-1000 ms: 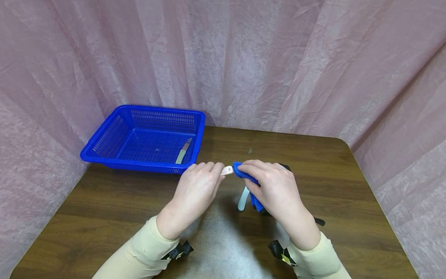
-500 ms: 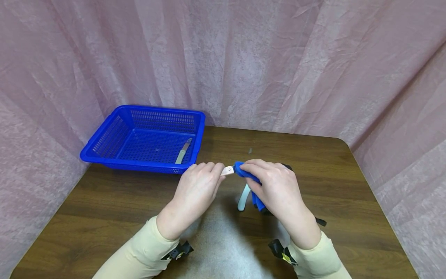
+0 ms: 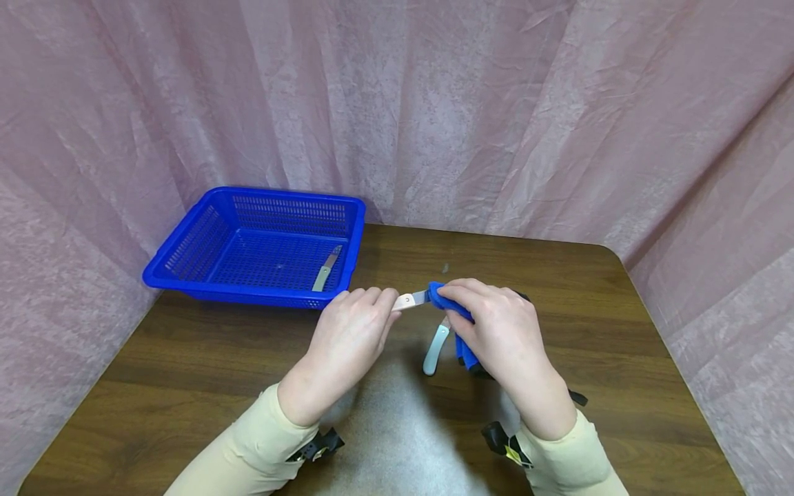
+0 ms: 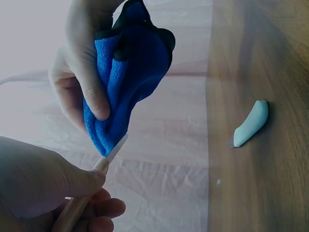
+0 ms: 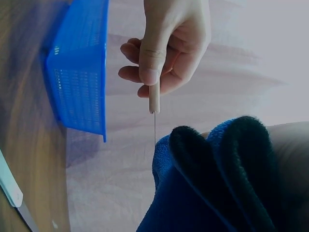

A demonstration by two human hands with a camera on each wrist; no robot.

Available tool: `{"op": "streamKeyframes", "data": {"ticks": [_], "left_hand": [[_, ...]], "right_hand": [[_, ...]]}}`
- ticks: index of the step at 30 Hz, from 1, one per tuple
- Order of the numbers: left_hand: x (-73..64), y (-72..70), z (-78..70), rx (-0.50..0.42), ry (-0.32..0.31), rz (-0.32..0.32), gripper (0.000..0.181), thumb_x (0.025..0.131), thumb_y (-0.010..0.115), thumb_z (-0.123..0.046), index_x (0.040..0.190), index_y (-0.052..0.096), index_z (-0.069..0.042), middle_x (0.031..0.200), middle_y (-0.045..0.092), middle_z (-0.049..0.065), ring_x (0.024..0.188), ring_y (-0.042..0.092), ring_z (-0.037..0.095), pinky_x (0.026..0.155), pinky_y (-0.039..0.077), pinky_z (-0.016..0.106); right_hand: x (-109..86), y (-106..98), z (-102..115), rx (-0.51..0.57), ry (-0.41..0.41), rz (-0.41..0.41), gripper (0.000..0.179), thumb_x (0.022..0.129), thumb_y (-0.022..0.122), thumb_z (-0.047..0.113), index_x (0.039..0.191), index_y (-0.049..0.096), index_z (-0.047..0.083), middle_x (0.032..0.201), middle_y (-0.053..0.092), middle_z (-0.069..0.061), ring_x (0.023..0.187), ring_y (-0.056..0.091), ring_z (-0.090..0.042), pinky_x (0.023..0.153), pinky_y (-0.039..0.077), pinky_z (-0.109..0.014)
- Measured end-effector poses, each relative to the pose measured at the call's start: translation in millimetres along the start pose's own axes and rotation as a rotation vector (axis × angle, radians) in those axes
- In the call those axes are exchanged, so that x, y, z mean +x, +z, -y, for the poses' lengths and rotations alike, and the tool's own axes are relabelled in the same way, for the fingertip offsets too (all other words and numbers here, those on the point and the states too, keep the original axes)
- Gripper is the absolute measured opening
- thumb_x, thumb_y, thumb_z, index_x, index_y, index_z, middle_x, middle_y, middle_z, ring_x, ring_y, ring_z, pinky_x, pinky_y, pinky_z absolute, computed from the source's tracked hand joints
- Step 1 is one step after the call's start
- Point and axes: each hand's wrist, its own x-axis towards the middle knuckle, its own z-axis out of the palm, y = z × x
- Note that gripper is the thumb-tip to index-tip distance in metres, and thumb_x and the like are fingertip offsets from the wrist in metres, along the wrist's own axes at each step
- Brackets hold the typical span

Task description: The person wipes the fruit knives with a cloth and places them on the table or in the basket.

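My left hand (image 3: 350,337) grips a knife (image 3: 406,302) by its pale handle, the blade pointing right. In the right wrist view the thin blade runs from the handle into the fold of a blue cloth (image 5: 164,157). My right hand (image 3: 496,331) pinches this dark-edged cloth (image 4: 140,72) around the blade, and the blade's tip is hidden in it. A stretch of bare blade shows between handle and cloth. On the table below lies a second knife (image 3: 436,350) with a light blue-green handle; its blade is mostly hidden behind the right hand and cloth in the head view.
A blue plastic basket (image 3: 254,297) stands at the back left of the wooden table (image 3: 589,310). Inside it, near the right wall, lies another knife (image 3: 323,275) with a pale handle. A dark strap end (image 3: 578,398) shows beside the right forearm. Pink curtains (image 3: 434,117) hang behind.
My right hand has slid the cloth to the right along the blade, away from the handle, and more bare blade shows. The left hand has stayed in place.
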Motion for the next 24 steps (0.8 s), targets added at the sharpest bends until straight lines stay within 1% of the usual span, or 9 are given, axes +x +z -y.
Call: {"op": "streamKeyframes", "data": {"ticks": [4, 9, 12, 17, 24], "left_hand": [[0.3, -1.8, -0.1, -0.003, -0.004, 0.010, 0.021, 0.100, 0.084, -0.019, 0.101, 0.067, -0.007, 0.080, 0.064, 0.004, 0.067, 0.061, 0.024, 0.058, 0.044, 0.037], [0.2, -1.5, 0.3, -0.004, -0.007, 0.006, 0.021, 0.099, 0.085, -0.018, 0.102, 0.068, -0.006, 0.081, 0.066, 0.004, 0.067, 0.062, 0.024, 0.058, 0.044, 0.037], [-0.2, -0.6, 0.9, -0.005, -0.006, -0.004, 0.022, 0.098, 0.087, -0.017, 0.102, 0.068, -0.006, 0.081, 0.066, 0.004, 0.068, 0.063, 0.025, 0.058, 0.044, 0.038], [-0.3, -0.9, 1.4, -0.009, -0.005, -0.009, 0.020, 0.099, 0.085, -0.017, 0.101, 0.067, -0.006, 0.081, 0.066, 0.004, 0.068, 0.063, 0.025, 0.059, 0.045, 0.039], [-0.3, -1.5, 1.4, -0.010, -0.007, -0.016, 0.020, 0.099, 0.084, -0.017, 0.101, 0.068, -0.006, 0.080, 0.066, 0.004, 0.068, 0.063, 0.026, 0.059, 0.045, 0.039]], "right_hand": [[-0.4, -1.8, -2.4, -0.011, 0.025, 0.002, 0.030, 0.093, 0.090, 0.014, 0.122, 0.084, 0.019, 0.124, 0.080, 0.004, 0.095, 0.079, -0.022, 0.076, 0.060, -0.045], [-0.3, -3.1, -5.9, -0.013, 0.052, -0.002, 0.029, 0.093, 0.090, 0.015, 0.122, 0.085, 0.019, 0.123, 0.080, 0.004, 0.090, 0.079, -0.025, 0.071, 0.059, -0.046], [-0.4, -3.8, -7.5, -0.012, 0.067, -0.001, 0.030, 0.093, 0.090, 0.015, 0.122, 0.084, 0.019, 0.123, 0.080, 0.004, 0.091, 0.079, -0.025, 0.071, 0.059, -0.046], [-1.2, -4.9, -9.8, -0.011, 0.091, 0.008, 0.029, 0.094, 0.089, 0.015, 0.123, 0.084, 0.020, 0.124, 0.080, 0.005, 0.094, 0.080, -0.024, 0.072, 0.059, -0.046], [-1.0, -5.2, -11.9, -0.023, 0.112, 0.010, 0.027, 0.096, 0.086, 0.014, 0.122, 0.085, 0.021, 0.123, 0.080, 0.007, 0.091, 0.079, -0.025, 0.069, 0.058, -0.047]]}}
